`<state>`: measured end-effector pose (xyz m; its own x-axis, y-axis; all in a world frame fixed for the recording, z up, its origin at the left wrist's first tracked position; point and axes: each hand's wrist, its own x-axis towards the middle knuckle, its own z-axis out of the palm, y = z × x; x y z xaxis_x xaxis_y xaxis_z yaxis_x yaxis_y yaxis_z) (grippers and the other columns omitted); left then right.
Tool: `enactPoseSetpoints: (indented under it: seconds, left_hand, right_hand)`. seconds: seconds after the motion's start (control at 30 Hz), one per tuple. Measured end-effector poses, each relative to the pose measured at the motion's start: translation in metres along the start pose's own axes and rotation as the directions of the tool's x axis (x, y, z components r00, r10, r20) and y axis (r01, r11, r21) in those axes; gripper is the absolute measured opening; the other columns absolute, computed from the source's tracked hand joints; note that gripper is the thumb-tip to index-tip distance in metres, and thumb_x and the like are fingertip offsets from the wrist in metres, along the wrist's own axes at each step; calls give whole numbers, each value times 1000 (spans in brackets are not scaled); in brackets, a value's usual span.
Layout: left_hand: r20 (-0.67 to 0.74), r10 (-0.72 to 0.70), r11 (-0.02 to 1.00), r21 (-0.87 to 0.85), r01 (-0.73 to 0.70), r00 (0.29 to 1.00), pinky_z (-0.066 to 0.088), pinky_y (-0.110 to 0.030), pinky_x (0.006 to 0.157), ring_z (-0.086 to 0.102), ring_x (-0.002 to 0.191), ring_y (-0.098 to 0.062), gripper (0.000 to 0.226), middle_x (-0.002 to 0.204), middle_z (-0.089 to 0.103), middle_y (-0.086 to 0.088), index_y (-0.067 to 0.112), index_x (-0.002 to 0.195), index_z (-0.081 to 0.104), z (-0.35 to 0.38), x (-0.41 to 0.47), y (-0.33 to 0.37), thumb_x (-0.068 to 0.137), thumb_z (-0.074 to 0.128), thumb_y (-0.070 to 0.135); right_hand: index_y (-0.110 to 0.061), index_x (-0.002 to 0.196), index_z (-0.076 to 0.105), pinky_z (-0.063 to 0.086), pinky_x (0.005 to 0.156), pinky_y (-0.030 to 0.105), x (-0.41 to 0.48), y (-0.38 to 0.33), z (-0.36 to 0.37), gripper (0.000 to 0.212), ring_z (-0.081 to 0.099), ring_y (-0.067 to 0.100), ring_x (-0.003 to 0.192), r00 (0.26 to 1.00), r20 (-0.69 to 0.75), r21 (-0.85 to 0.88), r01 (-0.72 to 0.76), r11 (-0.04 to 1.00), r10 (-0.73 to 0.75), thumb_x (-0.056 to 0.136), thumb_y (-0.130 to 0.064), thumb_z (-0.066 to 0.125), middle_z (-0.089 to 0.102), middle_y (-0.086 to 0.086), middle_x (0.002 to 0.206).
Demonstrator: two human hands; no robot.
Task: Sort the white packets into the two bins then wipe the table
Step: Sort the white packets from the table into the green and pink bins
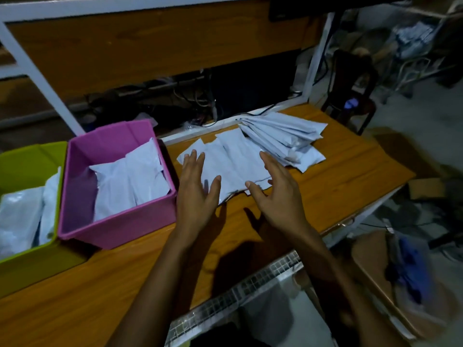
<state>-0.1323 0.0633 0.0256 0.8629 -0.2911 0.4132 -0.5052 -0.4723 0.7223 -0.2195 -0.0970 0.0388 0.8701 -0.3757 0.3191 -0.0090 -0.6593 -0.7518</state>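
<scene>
A spread of white packets (240, 159) lies on the wooden table (338, 176), with a fanned stack (283, 134) at its far right end. My left hand (198, 189) hovers over the spread's left end with straight fingers. My right hand (278, 191) is over its near right edge, fingers spread and holding nothing. A pink bin (120, 226) stands to the left with several white packets (130, 181) inside. Left of it a green bin (27, 156) also holds white packets (22, 216).
The table's far edge has a white rail (225, 123) with cables behind it. A dark chair (350, 88) stands beyond the right corner. At the near right are a cardboard box (375, 276) with blue items and a checkered strip (250, 289) along the table edge.
</scene>
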Motion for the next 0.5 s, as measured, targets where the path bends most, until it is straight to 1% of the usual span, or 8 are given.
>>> enactPoseSetpoints:
  seconds: [0.1, 0.17, 0.23, 0.33, 0.47, 0.5]
  left_hand:
    - [-9, -13, 1000, -1, 13, 1000, 17, -32, 116, 14, 148, -20, 60, 158, 25, -7, 10, 147, 36, 24, 32, -11, 93, 51, 33]
    - [-5, -17, 1000, 22, 17, 1000, 14, -30, 116, 15, 148, -22, 58, 157, 26, -9, 8, 145, 38, 40, 52, -22, 94, 52, 29]
    - [2, -93, 994, 62, 93, 996, 10, -28, 115, 15, 148, -24, 56, 157, 26, -11, 7, 145, 37, 55, 67, -36, 95, 54, 26]
    - [-18, -228, 969, 90, 229, 973, 15, -36, 117, 20, 146, -30, 62, 154, 32, -16, 2, 144, 39, 71, 87, -53, 91, 50, 33]
    - [-37, -306, 935, 175, 308, 951, 14, -40, 117, 26, 142, -35, 63, 149, 38, -21, -3, 141, 39, 87, 111, -69, 89, 52, 31]
    - [-28, -341, 918, 203, 340, 940, 13, -41, 119, 26, 142, -36, 66, 149, 38, -21, -3, 141, 38, 94, 116, -78, 89, 49, 35]
  right_hand:
    - [-22, 148, 34, 39, 107, 49, 39, 20, -1, 65, 32, 18, 141, 1000, 10, -33, 24, 999, -23, 92, -37, 61, 35, -1, 155]
    - [-22, 148, 35, 40, 107, 49, 65, 31, -2, 64, 32, 19, 141, 999, 14, -51, 41, 998, -40, 91, -38, 60, 36, 0, 154]
    - [-20, 147, 37, 36, 110, 46, 89, 43, -4, 63, 32, 21, 141, 998, 21, -78, 53, 996, -52, 91, -36, 62, 37, 2, 153]
    - [-17, 147, 38, 33, 113, 41, 126, 60, -10, 62, 32, 22, 141, 998, 51, -109, 38, 993, -33, 92, -35, 62, 37, 3, 153]
    - [-11, 144, 41, 30, 112, 38, 182, 85, -16, 60, 35, 28, 139, 998, 63, -179, 41, 983, -30, 93, -32, 62, 41, 10, 150]
    - [-8, 144, 42, 30, 112, 37, 197, 93, -17, 59, 36, 29, 139, 997, 75, -200, 32, 979, -17, 93, -32, 62, 42, 12, 149]
